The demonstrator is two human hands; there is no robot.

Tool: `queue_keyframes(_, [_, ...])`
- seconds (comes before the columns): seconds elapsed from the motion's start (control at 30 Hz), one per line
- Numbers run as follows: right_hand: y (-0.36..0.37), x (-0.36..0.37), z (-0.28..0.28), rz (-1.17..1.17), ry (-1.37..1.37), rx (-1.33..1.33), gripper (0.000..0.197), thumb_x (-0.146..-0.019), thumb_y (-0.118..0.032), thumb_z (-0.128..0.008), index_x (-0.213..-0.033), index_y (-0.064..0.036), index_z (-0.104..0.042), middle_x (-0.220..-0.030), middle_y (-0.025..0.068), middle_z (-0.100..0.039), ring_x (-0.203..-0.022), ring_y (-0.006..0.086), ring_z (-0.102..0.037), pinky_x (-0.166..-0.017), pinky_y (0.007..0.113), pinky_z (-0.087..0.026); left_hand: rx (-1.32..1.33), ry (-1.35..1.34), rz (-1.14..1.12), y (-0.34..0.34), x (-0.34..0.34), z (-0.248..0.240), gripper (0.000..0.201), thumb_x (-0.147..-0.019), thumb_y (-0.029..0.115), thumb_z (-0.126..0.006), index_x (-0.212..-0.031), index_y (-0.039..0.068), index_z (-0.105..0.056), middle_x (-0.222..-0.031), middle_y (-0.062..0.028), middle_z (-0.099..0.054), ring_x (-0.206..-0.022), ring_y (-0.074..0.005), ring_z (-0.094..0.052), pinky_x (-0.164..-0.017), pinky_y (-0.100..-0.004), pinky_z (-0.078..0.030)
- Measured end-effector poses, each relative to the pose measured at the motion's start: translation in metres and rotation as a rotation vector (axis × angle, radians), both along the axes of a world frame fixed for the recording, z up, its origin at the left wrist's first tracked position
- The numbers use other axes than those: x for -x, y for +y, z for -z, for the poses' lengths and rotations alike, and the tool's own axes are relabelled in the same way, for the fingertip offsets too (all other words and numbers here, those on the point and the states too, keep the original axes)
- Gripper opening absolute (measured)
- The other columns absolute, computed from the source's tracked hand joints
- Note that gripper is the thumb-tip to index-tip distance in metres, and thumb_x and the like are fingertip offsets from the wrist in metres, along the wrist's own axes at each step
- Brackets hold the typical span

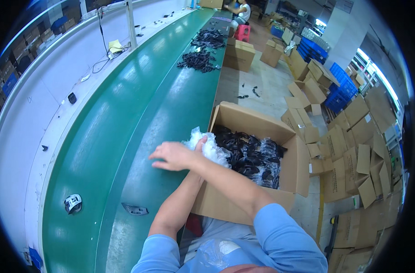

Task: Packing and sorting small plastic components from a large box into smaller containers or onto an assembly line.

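My forearms cross above the green work surface. My right hand [172, 155] reaches to the left over the other wrist, its fingers apart with nothing seen in them. Most of my left hand [200, 144] is hidden behind the right wrist; a digit shows, pressed on a crumpled bundle of clear plastic bags [212, 150]. That bundle lies at the left side of an open cardboard box [250, 119]. Inside the box are many black plastic parts [248, 159], some wrapped in clear film.
On the green belt [87, 150] sit a black-and-white part [73, 204] and a dark grey part [135, 209]. Piles of black parts [198, 60] lie farther along. Cartons [335, 182] and blue crates [341, 86] stand right. A person sits near a red stool [243, 32].
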State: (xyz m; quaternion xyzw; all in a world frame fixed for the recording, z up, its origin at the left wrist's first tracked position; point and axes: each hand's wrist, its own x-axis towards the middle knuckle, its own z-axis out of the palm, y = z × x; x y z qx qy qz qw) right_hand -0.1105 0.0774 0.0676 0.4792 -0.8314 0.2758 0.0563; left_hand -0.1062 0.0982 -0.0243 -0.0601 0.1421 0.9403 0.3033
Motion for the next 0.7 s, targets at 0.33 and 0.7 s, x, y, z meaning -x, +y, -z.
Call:
queue_keyframes(0.33, [-0.024,-0.012,0.019,0.035,-0.007,-0.149,0.024,-0.088,-0.028,-0.062,-0.106,-0.0115,-0.059,-0.090,0.0111,-0.062,-0.090,0.0321,-0.063,-0.078,0.042,-0.051,-0.054,-0.044,0.015,-0.013,0.013,0.010,0.032,-0.087,0.043,-0.060,-0.074,0.014,-0.061,-0.061,-0.0081,-0.063,-0.050,-0.0267,-0.061,-0.050,-0.0422,-0.053])
queue_keyframes(0.7, [-0.032,-0.004,0.023,0.082,-0.091,-0.163,0.026,-0.088,-0.030,-0.062,-0.106,-0.0131,-0.056,-0.087,0.0105,-0.063,-0.089,0.0315,-0.064,-0.077,0.044,-0.051,-0.092,-0.099,-0.009,-0.018,0.013,-0.003,0.031,-0.086,0.041,-0.061,-0.071,0.015,-0.059,-0.060,-0.0064,-0.061,-0.050,-0.0255,-0.060,-0.048,-0.0421,-0.052])
